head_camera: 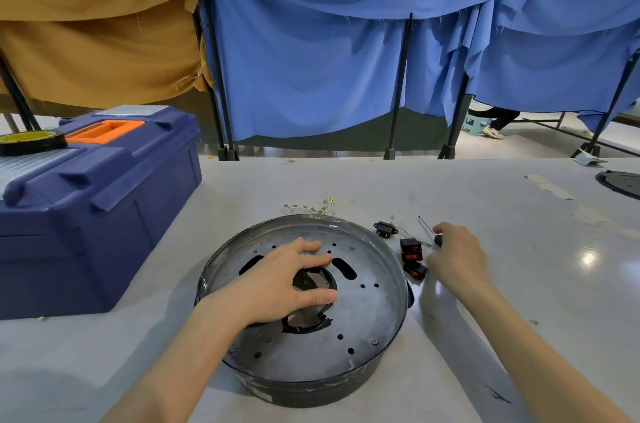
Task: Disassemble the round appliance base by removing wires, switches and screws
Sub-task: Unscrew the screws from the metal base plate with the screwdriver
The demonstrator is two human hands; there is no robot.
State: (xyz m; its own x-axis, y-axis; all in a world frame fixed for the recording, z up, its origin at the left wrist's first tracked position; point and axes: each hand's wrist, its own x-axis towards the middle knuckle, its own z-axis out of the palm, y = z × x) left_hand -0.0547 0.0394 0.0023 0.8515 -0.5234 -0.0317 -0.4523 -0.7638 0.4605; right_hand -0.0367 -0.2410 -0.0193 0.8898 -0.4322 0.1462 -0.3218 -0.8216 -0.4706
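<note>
The round appliance base [363,325] is a dark pan with a grey perforated metal plate, standing on the white table in front of me. My left hand [284,280] rests flat on the plate over its central hole, fingers spread. To the right of the base, my right hand [453,254] curls round the dark handle of a screwdriver [426,230] whose thin shaft points away over the table. Two black rocker switches with red buttons [412,258] lie beside that hand. A black power socket [385,228] lies a little farther back. Loose pale wires [320,208] lie behind the base.
A large blue toolbox [86,208] with an orange handle stands at the left, with a roll of black tape [31,141] on its lid. Another dark round part [621,183] sits at the table's far right edge. Blue and tan cloths hang behind the table.
</note>
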